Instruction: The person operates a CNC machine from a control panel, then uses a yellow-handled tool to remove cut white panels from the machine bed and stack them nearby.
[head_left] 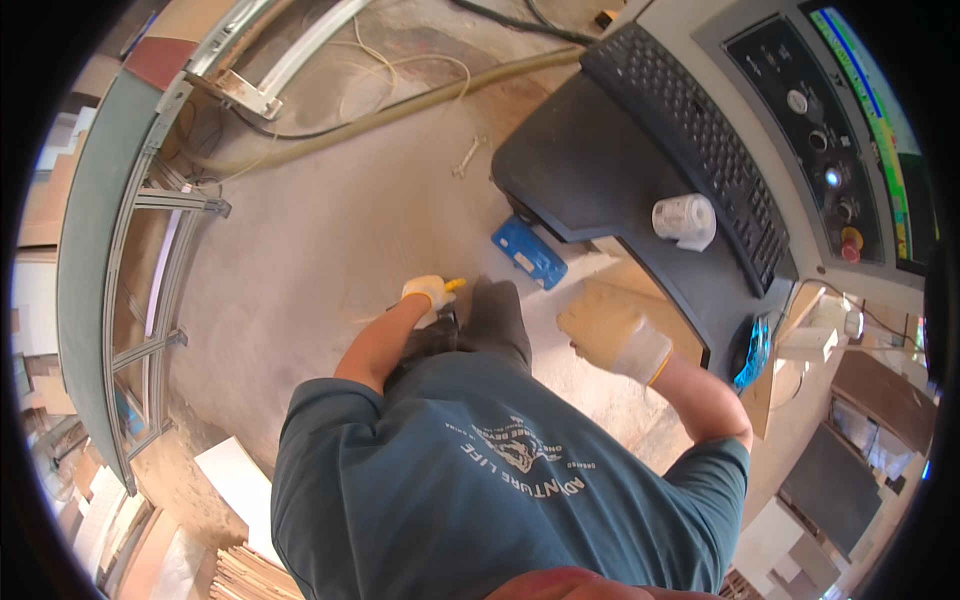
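Open passage: bare dusty floor (330, 240) ahead and to the left of the left hand (430, 292), interrupted only by a small wrench (467, 157) and loose hoses (400, 110) farther out. Obstructions, right side: dark console shelf (590, 170) carrying a keyboard (700, 140) and a white tape roll (684, 220), close above the right hand (610, 332); a blue flat object (528, 252) lies on the floor between the shelf and the hands. Obstruction, far left: curved metal frame (120, 300); stacked boards (240, 480) crowd the lower left.

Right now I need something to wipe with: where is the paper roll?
In the head view, the white paper roll stands on the dark console shelf, right of centre, beside the black keyboard.
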